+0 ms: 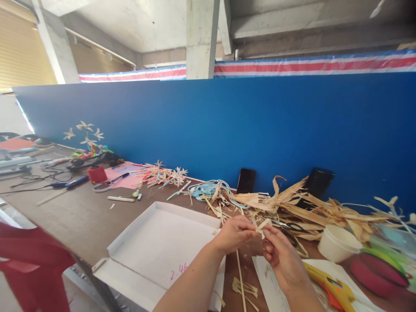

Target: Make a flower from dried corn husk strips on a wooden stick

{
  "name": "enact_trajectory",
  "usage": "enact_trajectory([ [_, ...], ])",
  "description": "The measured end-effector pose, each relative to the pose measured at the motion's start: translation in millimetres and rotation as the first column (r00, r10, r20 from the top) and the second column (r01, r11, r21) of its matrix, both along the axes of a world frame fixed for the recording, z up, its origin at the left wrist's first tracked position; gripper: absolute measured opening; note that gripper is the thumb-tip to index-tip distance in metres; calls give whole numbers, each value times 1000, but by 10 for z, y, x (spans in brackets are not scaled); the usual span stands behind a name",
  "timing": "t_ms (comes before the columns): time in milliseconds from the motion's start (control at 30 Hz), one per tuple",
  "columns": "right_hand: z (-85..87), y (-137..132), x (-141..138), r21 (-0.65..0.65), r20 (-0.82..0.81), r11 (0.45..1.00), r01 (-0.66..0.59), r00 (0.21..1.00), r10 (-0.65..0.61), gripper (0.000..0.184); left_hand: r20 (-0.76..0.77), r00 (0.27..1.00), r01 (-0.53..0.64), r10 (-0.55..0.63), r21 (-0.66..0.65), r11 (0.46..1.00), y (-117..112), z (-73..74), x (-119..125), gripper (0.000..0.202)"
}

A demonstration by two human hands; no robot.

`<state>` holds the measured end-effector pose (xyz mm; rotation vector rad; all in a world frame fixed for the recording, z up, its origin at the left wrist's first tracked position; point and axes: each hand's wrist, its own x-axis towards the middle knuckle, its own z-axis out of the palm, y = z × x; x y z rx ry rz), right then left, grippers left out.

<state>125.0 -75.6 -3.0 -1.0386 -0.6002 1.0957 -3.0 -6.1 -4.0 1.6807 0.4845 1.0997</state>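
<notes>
My left hand [236,234] and my right hand [280,248] meet above the table, fingertips almost touching. Between them is a small piece of pale dried husk [264,224], folded or crossed, and both hands pinch it. The fingers cover part of it. Below and to the left lies an open white box lid [162,242] with pink handwriting. A thin pale stick [241,277] and cut husk scraps [244,287] lie on the brown table under my hands. Just beyond my right hand is a pair of dark-handled scissors [294,227], partly covered by husks.
Dried husks [286,197] spread along a blue partition [208,121], near a black phone [246,180]. On the right are a white cup [339,243], a yellow glue gun [331,284] and a pink round container [377,273]. Finished husk flowers [87,130] and red thread [97,174] stand left.
</notes>
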Motion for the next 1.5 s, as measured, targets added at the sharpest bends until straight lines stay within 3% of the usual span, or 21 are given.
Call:
enact_trajectory([
  [200, 7, -5, -1, 10, -24, 1000, 0, 1000, 0, 30, -69, 998, -11, 14, 38, 999, 10, -32, 16, 22],
  [667, -48, 27, 5, 6, 59, 999, 36, 998, -36, 28, -195, 962, -181, 192, 74, 981, 28, -96, 49, 21],
  [867, -24, 12, -10, 34, 47, 998, 53, 997, -54, 27, -233, 960, -182, 153, -105, 978, 32, -142, 89, 40],
  [1033, -25, 20, -21, 51, 66, 998, 36, 997, -40, 31, -174, 963, -215, 207, -32, 976, 49, -172, 96, 19],
  [1233, -8, -7, -36, 56, 103, 998, 4, 995, -10, 27, -47, 977, -208, 207, -21, 978, 57, -122, 89, 12],
  [1500, 66, -39, -24, 101, 82, 994, 32, 996, -40, 28, -42, 983, -179, 180, 25, 984, 31, -63, 63, 7],
])
